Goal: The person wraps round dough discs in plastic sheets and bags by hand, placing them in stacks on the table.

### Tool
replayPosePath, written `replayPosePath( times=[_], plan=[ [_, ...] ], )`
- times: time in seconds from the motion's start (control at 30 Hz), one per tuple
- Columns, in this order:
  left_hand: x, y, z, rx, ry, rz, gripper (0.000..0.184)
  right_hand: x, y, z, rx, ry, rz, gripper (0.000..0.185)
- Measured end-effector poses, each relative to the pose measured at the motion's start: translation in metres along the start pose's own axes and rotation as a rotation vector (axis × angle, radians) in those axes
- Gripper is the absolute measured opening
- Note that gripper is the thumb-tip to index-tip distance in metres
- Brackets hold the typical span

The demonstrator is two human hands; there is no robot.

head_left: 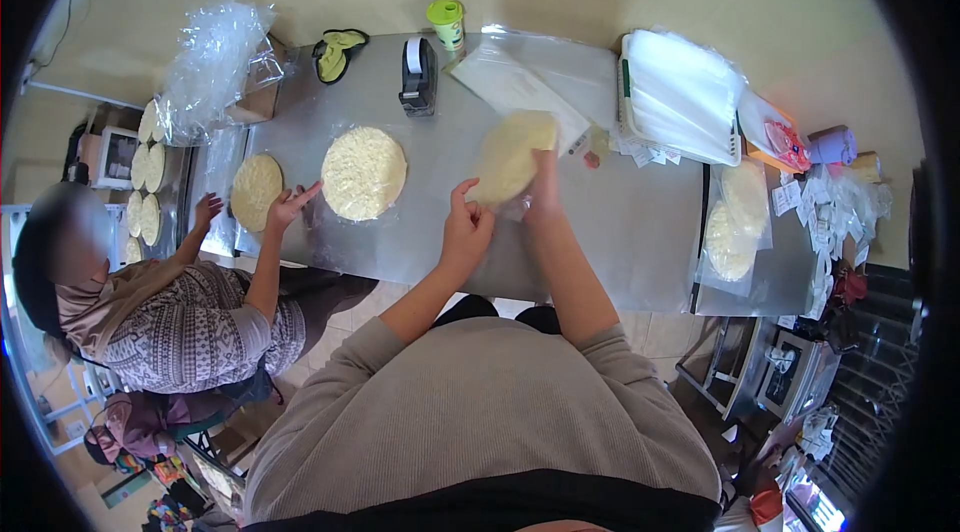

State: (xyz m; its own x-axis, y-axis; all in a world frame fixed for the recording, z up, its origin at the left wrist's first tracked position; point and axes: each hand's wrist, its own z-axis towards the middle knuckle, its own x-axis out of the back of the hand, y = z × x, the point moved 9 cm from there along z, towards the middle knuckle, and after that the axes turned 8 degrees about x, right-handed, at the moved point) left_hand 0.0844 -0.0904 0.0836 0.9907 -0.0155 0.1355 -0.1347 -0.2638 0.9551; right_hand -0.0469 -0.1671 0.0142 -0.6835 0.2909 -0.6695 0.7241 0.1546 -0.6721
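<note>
A pale, round, flat piece in clear plastic [512, 154] is held tilted above the steel table, blurred by motion. My right hand [544, 190] grips its right side. My left hand [467, 227] is at its lower left, fingers curled in and pressed together at the plastic's edge. To the left, another round piece [364, 173] lies flat on the table in clear wrap. Farther left, a co-worker's hand [290, 206] is beside a third round piece [257, 192].
On the steel table [620, 252] stand a tape dispenser [418, 77], a green-lidded cup [446, 24] and a white basket of plastic bags [680, 97]. More wrapped pieces [733, 232] lie at the right. A co-worker [190, 332] stands at the left.
</note>
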Motion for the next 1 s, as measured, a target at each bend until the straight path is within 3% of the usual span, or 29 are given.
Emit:
replayPosePath(
  times=[0.1, 0.2, 0.3, 0.4, 0.5, 0.6, 0.7, 0.8, 0.9, 1.0],
  plan=[
    [-0.001, -0.001, -0.001, -0.017, 0.044, -0.039, 0.045, -0.002, -0.013, -0.023, 0.216, -0.132, -0.332, 0.061],
    [-0.006, 0.006, -0.024, -0.077, 0.039, 0.291, 0.053, 0.025, -0.010, -0.055, -0.142, -0.251, -0.645, 0.058],
    [-0.028, -0.008, -0.054, -0.091, -0.057, 0.481, 0.048, 0.036, -0.006, -0.093, -0.418, -0.249, -0.606, 0.052],
    [-0.043, -0.038, -0.081, -0.092, -0.121, 0.538, 0.051, 0.069, 0.035, -0.098, -0.584, -0.394, -0.703, 0.055],
    [-0.033, -0.073, -0.107, -0.039, 0.007, 0.307, 0.040, 0.071, 0.038, -0.117, -0.568, -0.405, -0.626, 0.049],
    [-0.015, -0.148, -0.129, 0.455, 0.277, -0.103, 0.040, 0.098, 0.041, -0.124, -0.560, -0.452, -0.781, 0.042],
    [-0.030, -0.170, -0.146, 0.893, 0.222, -0.267, 0.045, 0.142, 0.029, -0.094, -0.600, -0.569, -1.064, 0.038],
    [-0.045, -0.186, -0.129, 0.794, 0.124, -0.229, 0.046, 0.132, -0.042, -0.050, 0.012, -0.469, -1.556, 0.035],
    [-0.047, -0.199, -0.121, 0.754, 0.205, -0.269, 0.046, 0.096, -0.052, -0.042, 0.236, -0.622, -1.780, 0.025],
    [-0.050, -0.200, -0.119, 0.698, 0.302, -0.343, 0.042, 0.087, -0.035, -0.022, 0.257, -0.744, -1.943, 0.024]
  ],
)
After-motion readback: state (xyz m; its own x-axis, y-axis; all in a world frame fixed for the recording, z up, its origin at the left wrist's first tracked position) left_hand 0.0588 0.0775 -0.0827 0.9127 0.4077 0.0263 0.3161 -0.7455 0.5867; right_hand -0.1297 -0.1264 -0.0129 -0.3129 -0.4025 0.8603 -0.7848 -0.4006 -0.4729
